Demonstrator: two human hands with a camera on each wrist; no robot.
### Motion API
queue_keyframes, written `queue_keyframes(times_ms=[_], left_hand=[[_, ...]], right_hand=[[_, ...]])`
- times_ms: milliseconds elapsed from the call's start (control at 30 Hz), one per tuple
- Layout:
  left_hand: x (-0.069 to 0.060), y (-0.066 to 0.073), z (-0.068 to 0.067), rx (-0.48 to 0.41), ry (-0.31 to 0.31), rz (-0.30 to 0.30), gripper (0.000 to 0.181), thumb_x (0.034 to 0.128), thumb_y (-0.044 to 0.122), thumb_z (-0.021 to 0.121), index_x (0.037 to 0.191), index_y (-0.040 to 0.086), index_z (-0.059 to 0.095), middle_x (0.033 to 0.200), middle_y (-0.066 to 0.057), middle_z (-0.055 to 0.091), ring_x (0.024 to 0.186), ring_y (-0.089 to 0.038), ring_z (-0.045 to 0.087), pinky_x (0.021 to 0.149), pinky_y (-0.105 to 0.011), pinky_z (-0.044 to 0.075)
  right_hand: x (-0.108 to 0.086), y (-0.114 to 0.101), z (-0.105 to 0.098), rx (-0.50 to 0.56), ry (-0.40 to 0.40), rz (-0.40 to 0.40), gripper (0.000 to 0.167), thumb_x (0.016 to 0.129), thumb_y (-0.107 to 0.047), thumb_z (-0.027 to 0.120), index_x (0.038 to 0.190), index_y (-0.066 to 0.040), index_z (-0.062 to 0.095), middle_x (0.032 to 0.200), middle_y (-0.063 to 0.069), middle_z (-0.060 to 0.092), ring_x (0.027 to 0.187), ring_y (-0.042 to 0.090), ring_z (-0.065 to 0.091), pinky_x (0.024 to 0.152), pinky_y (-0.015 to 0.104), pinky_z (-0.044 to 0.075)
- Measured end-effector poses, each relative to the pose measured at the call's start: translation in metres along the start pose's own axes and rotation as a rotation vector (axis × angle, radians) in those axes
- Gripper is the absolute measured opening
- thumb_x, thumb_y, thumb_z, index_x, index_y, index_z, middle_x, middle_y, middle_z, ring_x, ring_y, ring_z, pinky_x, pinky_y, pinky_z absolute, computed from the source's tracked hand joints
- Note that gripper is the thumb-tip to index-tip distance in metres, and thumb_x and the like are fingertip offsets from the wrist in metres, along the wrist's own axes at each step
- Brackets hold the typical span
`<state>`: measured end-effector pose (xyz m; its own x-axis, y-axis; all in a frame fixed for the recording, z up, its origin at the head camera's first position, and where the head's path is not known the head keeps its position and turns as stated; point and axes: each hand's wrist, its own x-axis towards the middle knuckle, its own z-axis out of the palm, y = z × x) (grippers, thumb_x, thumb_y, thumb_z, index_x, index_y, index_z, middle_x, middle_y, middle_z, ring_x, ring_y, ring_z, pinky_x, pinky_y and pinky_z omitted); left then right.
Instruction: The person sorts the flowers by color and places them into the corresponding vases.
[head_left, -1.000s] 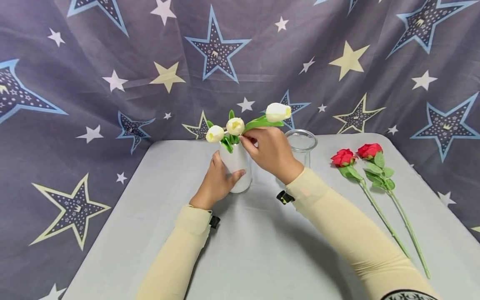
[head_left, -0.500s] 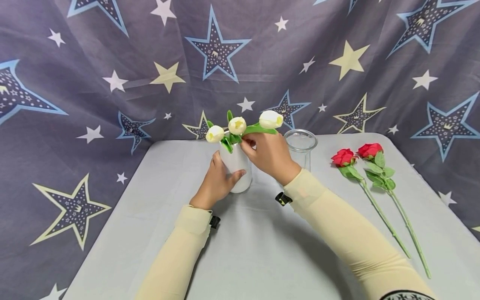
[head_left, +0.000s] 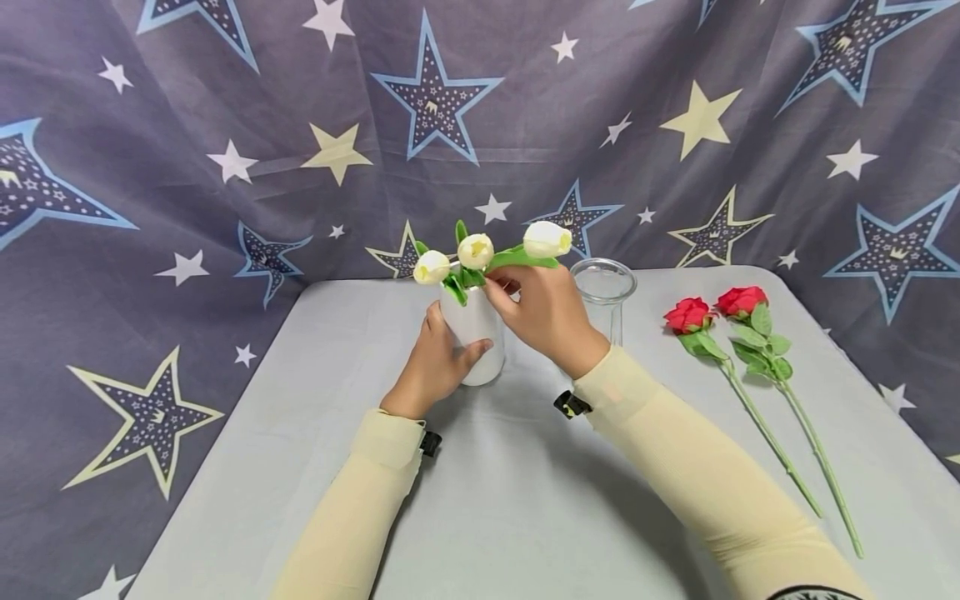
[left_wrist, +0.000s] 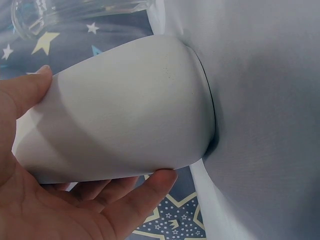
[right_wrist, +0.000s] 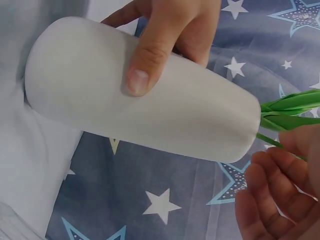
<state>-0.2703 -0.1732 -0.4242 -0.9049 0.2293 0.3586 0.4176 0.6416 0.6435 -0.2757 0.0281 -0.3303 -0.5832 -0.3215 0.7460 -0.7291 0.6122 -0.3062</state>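
White vase (head_left: 472,321), smooth-sided and narrowing toward the mouth, base down near the middle of a pale grey tablecloth (head_left: 517,508). Clasped by the left hand (head_left: 431,364), thumb pressed to the near side of the body and other fingers bent round the opposite side. Just above the mouth, two cream-white tulips (head_left: 476,251) close together, amid green leaves (right_wrist: 290,104). Farther right, over the knuckles of the right hand (head_left: 546,308), a third tulip (head_left: 547,239), tilted outward. In the right wrist view, a thin green stem (right_wrist: 268,140) pinched between right thumb and forefinger right beside the vase mouth, remaining fingers loosely bent and clear of the vase. Impossible to tell how far inside the stem reaches. Behind the right hand and partly hidden by it, a clear glass vase (head_left: 604,301) with a wide round rim. Well apart on the right, two red roses (head_left: 688,317) side by side on the cloth, long stems pointing toward the near edge. At the back, a purple-grey curtain (head_left: 525,108) printed with blue, cream and white stars.
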Motion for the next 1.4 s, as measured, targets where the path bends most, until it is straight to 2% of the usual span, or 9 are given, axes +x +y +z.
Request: queue_keyframes(times_ms=[200, 400, 633, 933, 1200, 1400], left_hand=[[0.001, -0.001, 0.0, -0.005, 0.01, 0.014, 0.096, 0.0951, 0.033, 0.077, 0.158, -0.002, 0.014, 0.145, -0.024, 0.038, 0.128, -0.034, 0.047, 0.109, -0.051, 0.042], [0.0, -0.003, 0.0, 0.0, 0.002, -0.02, 0.095, 0.0956, 0.035, 0.076, 0.158, 0.0, 0.013, 0.144, -0.022, 0.038, 0.127, -0.032, 0.047, 0.11, -0.05, 0.042], [0.0, -0.003, 0.001, -0.023, -0.002, 0.003, 0.094, 0.0963, 0.035, 0.075, 0.158, 0.001, 0.013, 0.147, -0.022, 0.036, 0.13, -0.031, 0.046, 0.11, -0.049, 0.042], [0.001, -0.003, 0.002, -0.024, 0.01, 0.014, 0.093, 0.0951, 0.031, 0.077, 0.157, -0.001, 0.015, 0.147, -0.023, 0.037, 0.131, -0.033, 0.046, 0.111, -0.05, 0.041], [0.001, -0.003, 0.002, -0.008, -0.004, -0.049, 0.095, 0.0947, 0.033, 0.077, 0.158, 0.0, 0.014, 0.148, -0.022, 0.036, 0.132, -0.033, 0.045, 0.112, -0.05, 0.041], [0.001, -0.002, 0.001, -0.027, 0.0, -0.045, 0.094, 0.0946, 0.033, 0.077, 0.157, 0.0, 0.015, 0.148, -0.022, 0.037, 0.133, -0.033, 0.046, 0.112, -0.051, 0.041]], right_hand=[[0.0, -0.007, -0.005, 0.005, 0.052, -0.008, 0.014, 0.1, -0.022, 0.069, 0.104, -0.016, 0.08, 0.089, -0.004, 0.077, 0.076, 0.011, 0.071, 0.07, 0.028, 0.056], [0.003, -0.008, -0.002, -0.037, 0.055, -0.02, 0.012, 0.099, -0.019, 0.067, 0.097, -0.017, 0.079, 0.082, -0.003, 0.075, 0.064, 0.011, 0.062, 0.061, 0.029, 0.049], [0.003, -0.006, 0.004, -0.064, 0.033, 0.012, 0.01, 0.095, -0.015, 0.067, 0.091, -0.015, 0.077, 0.081, 0.0, 0.076, 0.072, 0.018, 0.071, 0.062, 0.036, 0.054], [0.0, -0.002, 0.008, -0.087, 0.045, -0.003, 0.008, 0.093, -0.015, 0.069, 0.088, -0.013, 0.074, 0.079, 0.002, 0.076, 0.077, 0.019, 0.074, 0.061, 0.04, 0.057], [-0.002, 0.0, 0.009, -0.1, 0.03, 0.003, 0.008, 0.093, -0.018, 0.069, 0.093, -0.012, 0.074, 0.081, 0.003, 0.076, 0.075, 0.018, 0.073, 0.057, 0.039, 0.056], [-0.004, 0.0, 0.009, -0.083, 0.014, 0.018, 0.009, 0.093, -0.02, 0.071, 0.092, -0.011, 0.073, 0.082, 0.007, 0.075, 0.074, 0.02, 0.072, 0.059, 0.038, 0.057]])
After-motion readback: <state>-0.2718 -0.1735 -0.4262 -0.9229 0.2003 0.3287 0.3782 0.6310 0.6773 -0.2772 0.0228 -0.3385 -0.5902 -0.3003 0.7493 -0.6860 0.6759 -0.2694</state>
